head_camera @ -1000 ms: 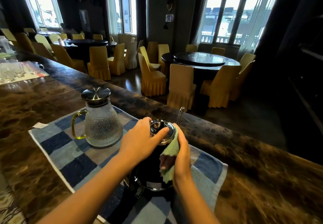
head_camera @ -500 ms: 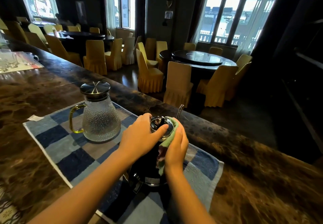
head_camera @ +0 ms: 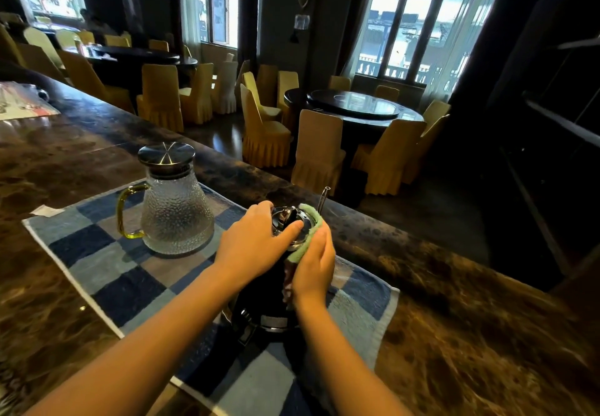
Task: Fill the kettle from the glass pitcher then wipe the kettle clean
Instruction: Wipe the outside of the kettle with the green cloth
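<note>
A black kettle (head_camera: 266,298) with a shiny metal lid stands on a blue checked towel (head_camera: 130,273) on the marble counter. My left hand (head_camera: 256,243) grips the top of the kettle, thumb lying across the lid. My right hand (head_camera: 313,266) presses a light green cloth (head_camera: 308,230) against the kettle's right side, up by the lid rim. Most of the kettle's body is hidden by my hands and wrists. A textured glass pitcher (head_camera: 177,211) with a yellow handle and steel lid stands upright on the towel to the left, apart from both hands.
A thin metal rod (head_camera: 323,198) sticks up just behind the kettle. A scrap of white paper (head_camera: 45,211) lies left of the towel. A tray with glasses (head_camera: 22,104) sits far left on the brown marble counter (head_camera: 454,334). Beyond its edge are yellow chairs and dark round tables.
My right hand has slid the green cloth up the kettle's right side, from the body to the lid rim. My left hand keeps its hold on the top.
</note>
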